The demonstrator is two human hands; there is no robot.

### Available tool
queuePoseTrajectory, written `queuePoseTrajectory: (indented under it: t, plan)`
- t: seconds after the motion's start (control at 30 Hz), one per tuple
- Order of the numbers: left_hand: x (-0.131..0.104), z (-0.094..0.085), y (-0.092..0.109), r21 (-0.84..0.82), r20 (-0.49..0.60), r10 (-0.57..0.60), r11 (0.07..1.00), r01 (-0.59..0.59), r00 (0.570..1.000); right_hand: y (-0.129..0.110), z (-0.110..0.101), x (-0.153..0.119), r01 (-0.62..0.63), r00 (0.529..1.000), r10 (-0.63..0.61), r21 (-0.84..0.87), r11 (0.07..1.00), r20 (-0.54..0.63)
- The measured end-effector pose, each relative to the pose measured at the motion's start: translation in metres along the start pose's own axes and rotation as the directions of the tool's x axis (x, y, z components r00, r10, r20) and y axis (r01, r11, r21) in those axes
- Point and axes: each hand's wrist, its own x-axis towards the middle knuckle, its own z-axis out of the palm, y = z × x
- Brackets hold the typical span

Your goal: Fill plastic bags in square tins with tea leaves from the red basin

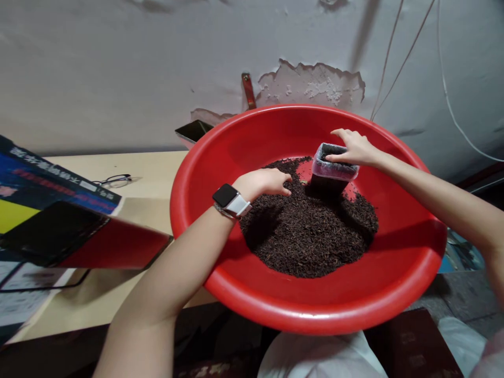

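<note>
An open-topped rectangular plastic container (pixel 334 170) stands in a red plastic basin (pixel 326 316), right of its middle and toward the far rim. The container's translucent upper walls look cloudy and crinkled at the rim, its lower part looks nearly black, and dark bits show inside the mouth. It sits at the far side of a broad heap of dark brown, dried, tea-like leaves (pixel 311 241), with patches of bare red bottom beside it.

The right hand (pixel 356 148) comes in across the basin's right rim, forearm slanting down to the fingers. Its thumb lies over the container's mouth and a finger reaches out above the far edge, the two spread well apart; whether the thumb touches the wall, I cannot tell.

The left hand (pixel 265 181) reaches over the near left rim, back upward, fingers loosely bent and slightly parted from the thumb, above the leaves. A smartwatch (pixel 226 195) circles that wrist.

Left of the basin, eyeglasses (pixel 118 179) lie toward the desk's (pixel 90 168) far edge, beside a printed box (pixel 47 178).
</note>
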Motion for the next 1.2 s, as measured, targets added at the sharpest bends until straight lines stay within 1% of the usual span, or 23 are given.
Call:
queuePoseTrajectory:
  t: [0.07, 0.1, 0.17, 0.2, 0.27, 0.3, 0.33, 0.37, 0.43, 0.47, 0.57, 0.67, 0.77, 0.83, 0.93, 1.0, 1.03, 1.1, 1.17, 1.2]
  plan:
    - [0.001, 0.001, -0.001, 0.004, -0.003, 0.007, 1.000, -0.007, 1.000, -0.019, 0.001, -0.015, 0.077, 0.997, -0.077, -0.039, 0.996, 0.014]
    - [0.001, 0.002, -0.001, 0.006, -0.002, 0.005, 1.000, -0.005, 1.000, -0.029, 0.005, -0.026, 0.125, 0.991, -0.124, -0.022, 0.992, 0.052]
    - [0.001, 0.002, 0.000, 0.006, -0.003, -0.004, 1.000, 0.004, 1.000, -0.047, 0.019, -0.052, 0.199, 0.959, -0.212, 0.085, 0.976, 0.190]
    - [0.001, 0.001, 0.001, 0.007, -0.002, -0.009, 1.000, 0.009, 1.000, -0.053, 0.029, -0.067, 0.202, 0.925, -0.241, 0.158, 0.967, 0.293]
    - [0.001, 0.001, 0.003, 0.013, 0.001, -0.010, 1.000, 0.010, 1.000, -0.060, 0.053, -0.093, 0.134, 0.850, -0.238, 0.244, 0.961, 0.471]
    - [0.001, 0.001, 0.003, 0.015, 0.006, -0.004, 1.000, 0.004, 1.000, -0.061, 0.065, -0.103, 0.085, 0.821, -0.211, 0.252, 0.964, 0.531]
    - [0.001, 0.001, 0.004, 0.016, 0.011, 0.004, 1.000, -0.004, 1.000, -0.061, 0.077, -0.111, 0.034, 0.806, -0.172, 0.246, 0.969, 0.567]
    - [0.001, 0.002, 0.005, 0.014, 0.017, 0.010, 1.000, -0.011, 1.000, -0.061, 0.088, -0.116, -0.013, 0.802, -0.131, 0.235, 0.972, 0.583]
    - [0.002, 0.003, 0.006, 0.006, 0.026, 0.015, 1.000, -0.016, 1.000, -0.062, 0.104, -0.120, -0.073, 0.819, -0.063, 0.211, 0.975, 0.571]
    - [0.002, 0.003, 0.006, 0.003, 0.028, 0.016, 1.000, -0.016, 0.999, -0.064, 0.109, -0.120, -0.073, 0.831, -0.051, 0.199, 0.977, 0.554]
    - [0.004, 0.004, 0.005, 0.008, 0.024, 0.019, 1.000, -0.019, 1.000, -0.071, 0.115, -0.118, 0.002, 0.862, -0.084, 0.163, 0.987, 0.499]
    - [0.004, 0.004, 0.004, 0.021, 0.026, 0.020, 1.000, -0.020, 0.999, -0.077, 0.113, -0.120, 0.068, 0.874, -0.131, 0.148, 0.987, 0.469]
    - [0.004, 0.005, 0.003, 0.024, 0.025, 0.014, 1.000, -0.014, 1.000, -0.079, 0.110, -0.120, 0.117, 0.869, -0.159, 0.119, 0.986, 0.468]
    - [0.004, 0.005, 0.003, 0.025, 0.018, 0.013, 1.000, -0.013, 1.000, -0.078, 0.108, -0.118, 0.174, 0.855, -0.197, 0.092, 0.980, 0.479]
    - [0.003, 0.005, 0.002, 0.029, 0.009, 0.017, 0.999, -0.017, 1.000, -0.076, 0.105, -0.111, 0.253, 0.823, -0.245, 0.055, 0.966, 0.513]
    - [0.003, 0.004, 0.003, 0.036, -0.018, 0.029, 0.999, -0.028, 0.999, -0.076, 0.103, -0.107, 0.268, 0.809, -0.250, 0.045, 0.962, 0.532]
    - [0.002, 0.003, 0.004, 0.042, -0.046, 0.040, 0.998, -0.038, 0.998, -0.076, 0.101, -0.104, 0.261, 0.810, -0.244, 0.045, 0.964, 0.533]
    - [0.001, 0.000, 0.008, 0.053, -0.113, 0.067, 0.997, -0.061, 0.991, -0.077, 0.097, -0.100, 0.237, 0.826, -0.237, 0.066, 0.969, 0.512]
    - [-0.001, -0.004, 0.012, 0.064, -0.162, 0.079, 0.996, -0.069, 0.984, -0.078, 0.089, -0.095, 0.206, 0.862, -0.237, 0.119, 0.971, 0.448]
    - [-0.002, -0.006, 0.013, 0.067, -0.177, 0.075, 0.996, -0.064, 0.981, -0.078, 0.084, -0.091, 0.192, 0.886, -0.238, 0.154, 0.969, 0.397]
